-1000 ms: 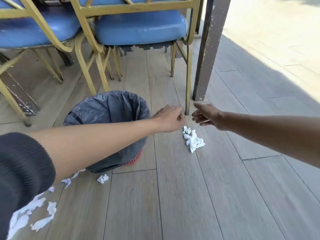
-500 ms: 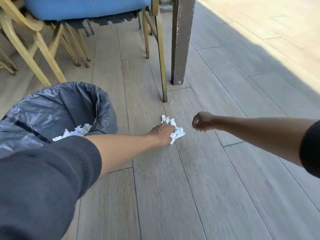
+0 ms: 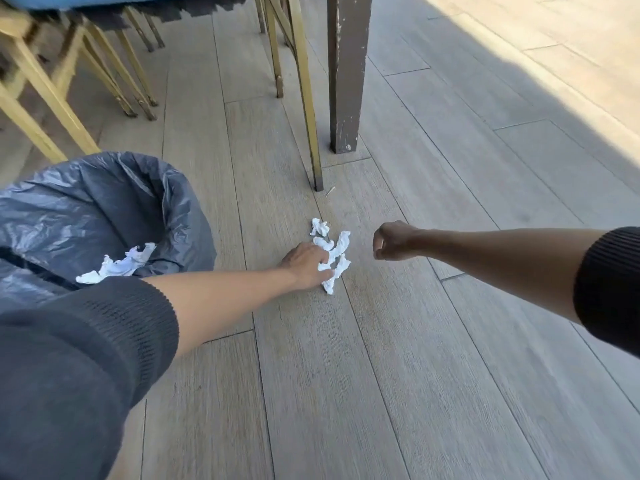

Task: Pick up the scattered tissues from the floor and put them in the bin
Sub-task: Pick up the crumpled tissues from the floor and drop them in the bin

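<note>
A plank floor (image 3: 433,341) fills the frame. At the left edge stands the bin (image 3: 180,216), lined with a grey bag, with crumpled tissue (image 3: 117,266) lying inside it. Gold chair legs (image 3: 304,98) and a dark post (image 3: 346,74) rise at the top. At centre, the left hand (image 3: 306,266) presses down on the scattered tissues (image 3: 334,258), fingers curling around them. The right hand (image 3: 393,241), right of centre, is closed in an empty-looking fist above the floor.

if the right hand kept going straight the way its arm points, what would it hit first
Probably the crumpled tissues on the floor, where the left hand already rests. The right hand is a closed fist, possibly above floor level; depth is unclear.
</note>
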